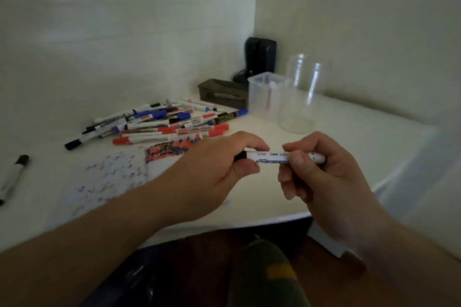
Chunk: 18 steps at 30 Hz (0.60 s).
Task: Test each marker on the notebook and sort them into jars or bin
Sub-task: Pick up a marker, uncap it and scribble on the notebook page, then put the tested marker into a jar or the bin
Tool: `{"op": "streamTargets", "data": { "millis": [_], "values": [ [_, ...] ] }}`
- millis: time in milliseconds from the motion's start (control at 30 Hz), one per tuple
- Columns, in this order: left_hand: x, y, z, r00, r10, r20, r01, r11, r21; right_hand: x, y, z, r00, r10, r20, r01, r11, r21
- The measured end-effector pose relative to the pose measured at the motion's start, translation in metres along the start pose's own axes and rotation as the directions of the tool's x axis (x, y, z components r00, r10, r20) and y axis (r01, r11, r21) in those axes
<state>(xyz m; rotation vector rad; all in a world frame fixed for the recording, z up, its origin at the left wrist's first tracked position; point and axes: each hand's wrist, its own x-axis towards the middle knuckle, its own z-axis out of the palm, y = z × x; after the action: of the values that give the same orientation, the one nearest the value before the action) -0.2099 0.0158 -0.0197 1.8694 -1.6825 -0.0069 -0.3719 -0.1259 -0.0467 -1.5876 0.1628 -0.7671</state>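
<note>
Both hands hold one white marker [272, 158] level above the table's front edge. My left hand [219, 169] grips its black cap end. My right hand [314, 169] pinches the white barrel. The open notebook [117, 179], covered in coloured test scribbles, lies under my left forearm. A pile of several red, blue and black markers [159, 124] lies behind the notebook. Two jars stand at the back right: a frosted jar [264, 97] with a marker inside and a clear jar [299, 97] that looks empty.
A lone black-capped marker [13, 174] lies at the far left. A dark box [222, 92] and a black device [259, 57] sit in the wall corner. A translucent bin [419, 182] stands off the table's right edge. The white table [349, 137] meets walls behind.
</note>
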Motion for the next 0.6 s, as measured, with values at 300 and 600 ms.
{"op": "streamTargets", "data": {
  "millis": [300, 600],
  "values": [
    [0.007, 0.097, 0.242, 0.847, 0.159, 0.508, -0.094, 0.984, -0.152, -0.206, 0.058, -0.177, 0.867, 0.348, -0.357, -0.458, 0.838, -0.296],
    [-0.026, 0.125, 0.418, 0.483, -0.028, 0.875, 0.208, 0.975, -0.084, -0.365, 0.168, -0.244, 0.421, 0.755, -0.503, -0.895, 0.435, -0.096]
  ]
}}
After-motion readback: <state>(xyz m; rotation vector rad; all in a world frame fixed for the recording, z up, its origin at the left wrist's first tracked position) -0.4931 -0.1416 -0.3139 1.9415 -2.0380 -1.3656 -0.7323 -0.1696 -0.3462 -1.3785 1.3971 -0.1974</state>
